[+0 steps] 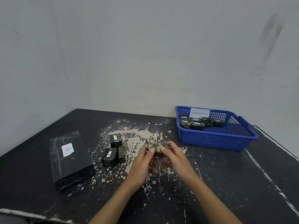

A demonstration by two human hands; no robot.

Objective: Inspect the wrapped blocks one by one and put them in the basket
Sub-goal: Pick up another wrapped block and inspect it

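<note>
Both hands, the left hand and right hand, pinch a wrapped block between thumbs and fingers above the scuffed table at frame centre; the blue basket at right holds several more blocks.

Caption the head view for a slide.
The left hand and right hand hold a wrapped block over the table; three blocks wait at left, blue basket at right.

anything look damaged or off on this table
Yes: the black coating of the table has flaked off in a pale patch mid-table, around the three loose blocks and below the held block, with chips scattered outward. Nothing else looks askew.
</note>
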